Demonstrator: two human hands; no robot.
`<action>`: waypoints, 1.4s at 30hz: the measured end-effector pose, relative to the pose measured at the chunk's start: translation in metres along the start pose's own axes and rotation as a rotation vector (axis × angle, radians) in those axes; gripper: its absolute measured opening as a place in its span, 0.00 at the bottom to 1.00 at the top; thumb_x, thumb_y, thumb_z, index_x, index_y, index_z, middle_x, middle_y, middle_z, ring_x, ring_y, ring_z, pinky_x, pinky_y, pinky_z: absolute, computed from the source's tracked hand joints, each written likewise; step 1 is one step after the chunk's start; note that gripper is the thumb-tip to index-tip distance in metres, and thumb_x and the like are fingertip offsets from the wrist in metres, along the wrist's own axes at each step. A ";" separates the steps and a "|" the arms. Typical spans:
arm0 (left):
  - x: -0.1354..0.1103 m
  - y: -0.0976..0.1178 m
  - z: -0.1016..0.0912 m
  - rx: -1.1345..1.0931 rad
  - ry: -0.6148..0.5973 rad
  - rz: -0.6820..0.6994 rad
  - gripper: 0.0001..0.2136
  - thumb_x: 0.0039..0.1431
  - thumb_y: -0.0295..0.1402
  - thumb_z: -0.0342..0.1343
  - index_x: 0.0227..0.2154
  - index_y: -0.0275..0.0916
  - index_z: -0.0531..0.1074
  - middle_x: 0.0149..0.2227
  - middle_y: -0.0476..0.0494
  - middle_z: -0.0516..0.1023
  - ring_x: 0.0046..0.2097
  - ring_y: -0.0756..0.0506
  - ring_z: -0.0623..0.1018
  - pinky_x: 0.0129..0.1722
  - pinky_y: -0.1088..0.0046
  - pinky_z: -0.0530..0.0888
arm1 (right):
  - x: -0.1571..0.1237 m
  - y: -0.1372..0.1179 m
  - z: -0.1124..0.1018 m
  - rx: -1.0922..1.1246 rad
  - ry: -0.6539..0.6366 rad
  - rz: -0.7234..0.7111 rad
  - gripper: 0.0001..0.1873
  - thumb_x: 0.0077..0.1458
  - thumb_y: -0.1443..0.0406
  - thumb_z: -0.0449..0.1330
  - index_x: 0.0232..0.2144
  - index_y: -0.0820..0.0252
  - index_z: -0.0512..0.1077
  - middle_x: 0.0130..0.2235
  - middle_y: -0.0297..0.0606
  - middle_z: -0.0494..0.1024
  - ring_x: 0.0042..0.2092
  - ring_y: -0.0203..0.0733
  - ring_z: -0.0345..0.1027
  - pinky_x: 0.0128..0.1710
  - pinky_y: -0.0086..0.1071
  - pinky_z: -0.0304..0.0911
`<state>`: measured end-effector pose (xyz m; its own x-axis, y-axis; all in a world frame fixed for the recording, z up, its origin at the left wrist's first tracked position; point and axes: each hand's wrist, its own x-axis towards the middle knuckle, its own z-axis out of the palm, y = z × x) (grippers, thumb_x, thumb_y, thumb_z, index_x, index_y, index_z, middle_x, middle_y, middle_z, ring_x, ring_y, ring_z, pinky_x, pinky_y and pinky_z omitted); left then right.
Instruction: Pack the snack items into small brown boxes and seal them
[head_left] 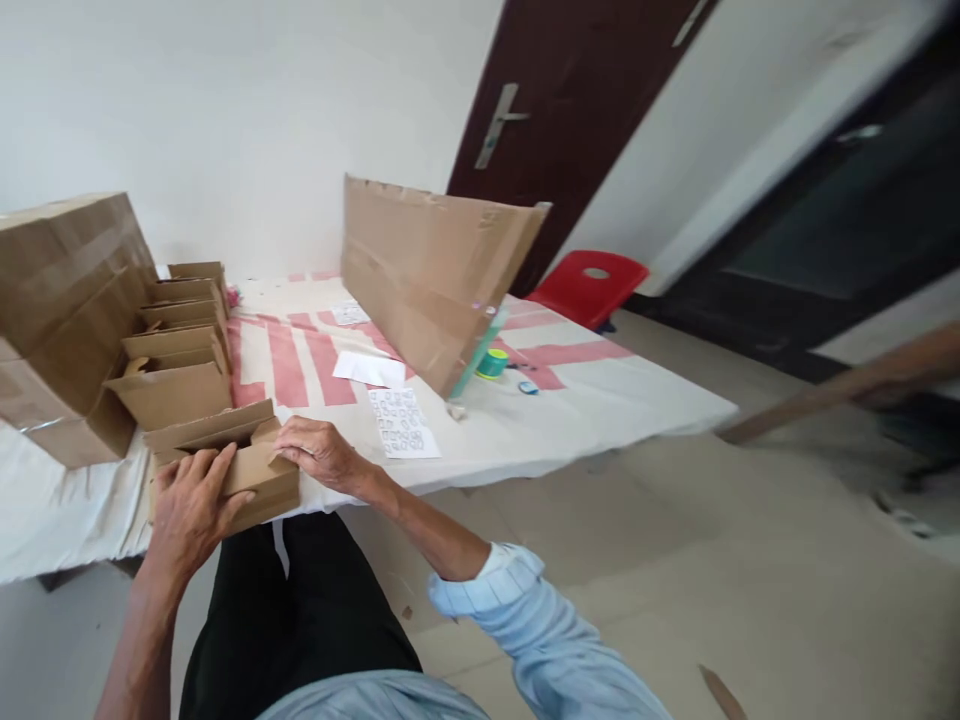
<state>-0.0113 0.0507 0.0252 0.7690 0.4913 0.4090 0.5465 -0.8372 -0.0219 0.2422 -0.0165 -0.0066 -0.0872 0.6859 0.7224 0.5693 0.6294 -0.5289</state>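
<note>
Hands: left hand, right hand gripping small carton.

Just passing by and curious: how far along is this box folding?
Partly done. A row of folded cartons stands at the left of the table. In hand: an open carton, the left hand gripping it, the right hand on its flap. Left, I'd guess: closing it; the printed sheets lie untouched.
</note>
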 end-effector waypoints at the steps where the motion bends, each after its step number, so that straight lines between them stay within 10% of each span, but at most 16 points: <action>1: 0.001 -0.003 0.002 0.012 0.016 0.016 0.25 0.73 0.45 0.55 0.66 0.38 0.70 0.53 0.34 0.82 0.52 0.31 0.80 0.57 0.50 0.68 | -0.001 0.002 0.000 0.032 0.025 0.031 0.11 0.71 0.64 0.61 0.38 0.59 0.82 0.40 0.43 0.83 0.43 0.42 0.76 0.47 0.36 0.74; 10: 0.008 -0.003 0.008 -0.016 0.099 0.085 0.24 0.75 0.49 0.49 0.63 0.39 0.74 0.51 0.36 0.82 0.52 0.33 0.80 0.57 0.52 0.66 | -0.026 -0.009 -0.017 0.424 0.300 0.374 0.10 0.62 0.59 0.65 0.36 0.59 0.82 0.37 0.36 0.80 0.35 0.37 0.75 0.37 0.32 0.73; 23: 0.036 -0.006 0.008 0.028 0.079 -0.125 0.26 0.67 0.42 0.60 0.64 0.37 0.73 0.60 0.28 0.78 0.62 0.26 0.76 0.64 0.40 0.66 | -0.048 -0.044 -0.091 0.257 0.624 0.527 0.17 0.59 0.51 0.66 0.28 0.58 0.76 0.24 0.31 0.74 0.27 0.36 0.68 0.30 0.30 0.66; 28: 0.028 0.044 -0.011 -0.395 0.291 -0.073 0.25 0.67 0.49 0.62 0.60 0.40 0.76 0.60 0.31 0.79 0.62 0.31 0.78 0.62 0.50 0.74 | -0.055 -0.079 -0.070 0.250 0.439 0.558 0.15 0.61 0.55 0.65 0.28 0.59 0.77 0.24 0.30 0.73 0.27 0.34 0.63 0.29 0.29 0.61; 34: 0.003 0.107 -0.003 -1.129 -0.123 -0.146 0.18 0.66 0.50 0.64 0.41 0.39 0.85 0.33 0.42 0.84 0.34 0.43 0.81 0.35 0.70 0.78 | -0.077 -0.098 -0.025 0.388 0.241 0.672 0.13 0.59 0.57 0.66 0.27 0.61 0.77 0.25 0.31 0.75 0.28 0.33 0.65 0.30 0.28 0.59; 42: -0.025 0.102 0.036 -1.436 -0.279 -0.244 0.24 0.57 0.56 0.69 0.25 0.36 0.82 0.23 0.43 0.78 0.27 0.48 0.73 0.29 0.74 0.70 | -0.114 -0.087 0.004 0.744 0.223 0.746 0.33 0.53 0.37 0.70 0.27 0.61 0.73 0.22 0.29 0.72 0.23 0.31 0.65 0.25 0.28 0.62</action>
<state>0.0369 -0.0382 -0.0201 0.8369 0.5411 0.0825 0.0084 -0.1634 0.9865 0.2000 -0.1480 -0.0450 0.2703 0.9539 0.1303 -0.2296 0.1953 -0.9535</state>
